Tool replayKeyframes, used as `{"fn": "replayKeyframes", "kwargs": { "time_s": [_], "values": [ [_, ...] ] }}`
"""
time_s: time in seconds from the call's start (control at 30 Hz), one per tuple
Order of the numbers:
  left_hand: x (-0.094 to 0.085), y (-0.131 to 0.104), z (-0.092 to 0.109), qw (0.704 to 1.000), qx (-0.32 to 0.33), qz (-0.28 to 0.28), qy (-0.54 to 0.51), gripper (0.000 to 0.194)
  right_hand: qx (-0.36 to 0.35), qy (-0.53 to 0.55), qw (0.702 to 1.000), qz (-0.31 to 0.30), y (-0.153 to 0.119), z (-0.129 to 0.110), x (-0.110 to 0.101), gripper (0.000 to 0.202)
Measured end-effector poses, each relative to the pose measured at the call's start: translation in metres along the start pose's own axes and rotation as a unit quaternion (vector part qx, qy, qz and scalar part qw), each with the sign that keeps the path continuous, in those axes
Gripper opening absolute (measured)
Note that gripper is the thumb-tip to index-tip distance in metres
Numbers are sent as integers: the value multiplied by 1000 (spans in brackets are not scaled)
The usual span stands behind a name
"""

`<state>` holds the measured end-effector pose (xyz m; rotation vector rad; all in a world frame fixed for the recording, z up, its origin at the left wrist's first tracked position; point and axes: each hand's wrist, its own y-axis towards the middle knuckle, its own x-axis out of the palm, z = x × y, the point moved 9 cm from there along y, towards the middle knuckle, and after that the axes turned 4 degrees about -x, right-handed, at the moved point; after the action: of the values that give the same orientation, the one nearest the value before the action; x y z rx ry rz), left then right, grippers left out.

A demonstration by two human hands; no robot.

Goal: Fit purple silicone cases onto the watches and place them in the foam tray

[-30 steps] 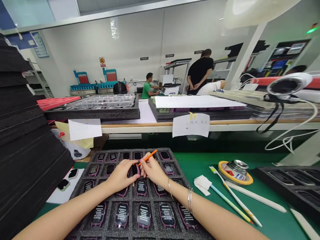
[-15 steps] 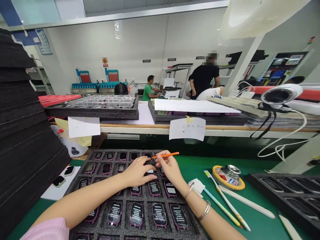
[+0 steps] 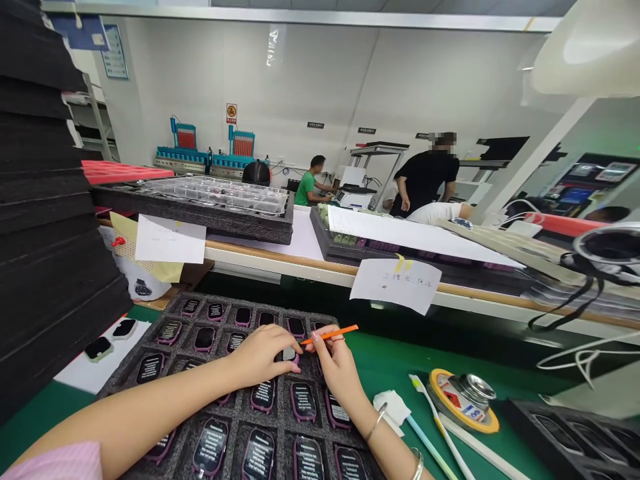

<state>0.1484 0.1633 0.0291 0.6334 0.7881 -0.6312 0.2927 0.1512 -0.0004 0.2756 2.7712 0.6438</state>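
A black foam tray (image 3: 227,400) holds rows of purple-cased smartwatches, many with lines of white text on their lit screens. My left hand (image 3: 263,353) reaches over the tray, thumb and fingers around the edges of one smartwatch (image 3: 289,355) in the second row. Pinched in my right hand (image 3: 336,360) is a slim orange pointed stick (image 3: 333,334). Its tip meets the upper right of that same watch, beside my left fingertips. Whether the watch is raised from its slot I cannot tell.
Tall black foam stack (image 3: 45,220) on the left; two loose watches on white paper (image 3: 80,380) near it. To the right lie a toothbrush (image 3: 440,427), a yellow tape roll (image 3: 465,400) and another black tray (image 3: 575,433). A shelf (image 3: 280,263) crosses ahead; people work beyond.
The view has shifted and tilted. My left hand has moved down from the top row to the second-row watch, and the orange stick's tip has come down with it.
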Motion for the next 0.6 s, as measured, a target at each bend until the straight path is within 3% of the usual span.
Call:
{"fn": "replayKeyframes", "kwargs": {
  "time_s": [0.17,0.4,0.6],
  "values": [
    [0,-2,-3,1000,-21,-1,-17,27,-2,-28,1000,-11,1,-8,4,42],
    [0,1,-19,995,-79,13,-61,64,6,-54,998,-32,1,-15,6,42],
    [0,3,-20,996,-80,10,-42,49,-6,-55,998,-41,3,-25,9,38]
  ]
}}
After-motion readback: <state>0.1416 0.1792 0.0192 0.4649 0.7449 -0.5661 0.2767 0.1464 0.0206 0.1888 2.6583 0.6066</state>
